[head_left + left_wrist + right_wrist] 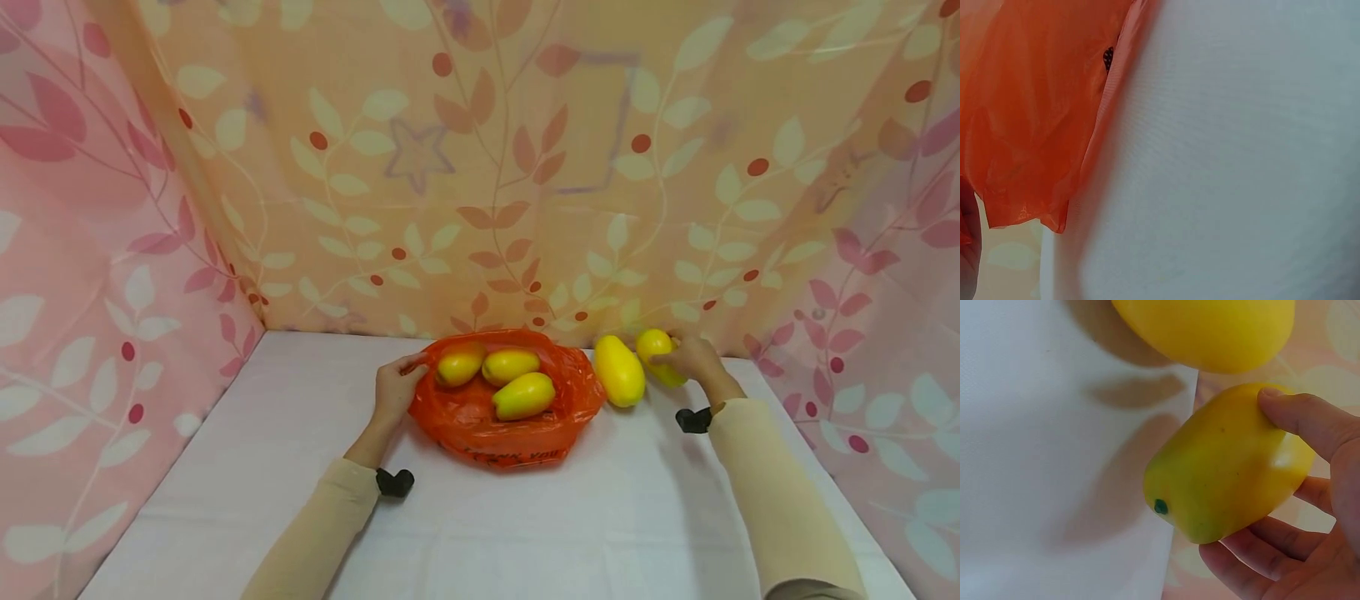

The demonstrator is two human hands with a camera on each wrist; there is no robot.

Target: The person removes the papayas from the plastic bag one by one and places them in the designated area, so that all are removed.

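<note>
An open red plastic bag (487, 437) is set on the white tablecloth (555, 533), near the back, with black lettering showing along its front side. Inside it three yellow fruits (525, 397) are held — two side by side toward the rear, one lying in front of them. The bag's left rim is pinched by the left hand (395, 390), by which a bit of the red plastic is also seen to be gripped at the edge of the left wrist view. A mango-like fruit (1225, 469) is gripped by the right hand (692, 358), well to the right of the bag: the thumb is laid on one side and the fingers are curled against the other. Its yellow skin is tinged with green toward one end, where a small dark green stem spot (1160, 506) can be seen. Between the bag and this held fruit a larger yellow fruit (619, 372) is placed on the cloth, just beside the bag's right edge. The arms are covered by beige sleeves (318, 529), and the table is backed by a leaf-patterned orange curtain (480, 167) — flanked by pink ones
</note>
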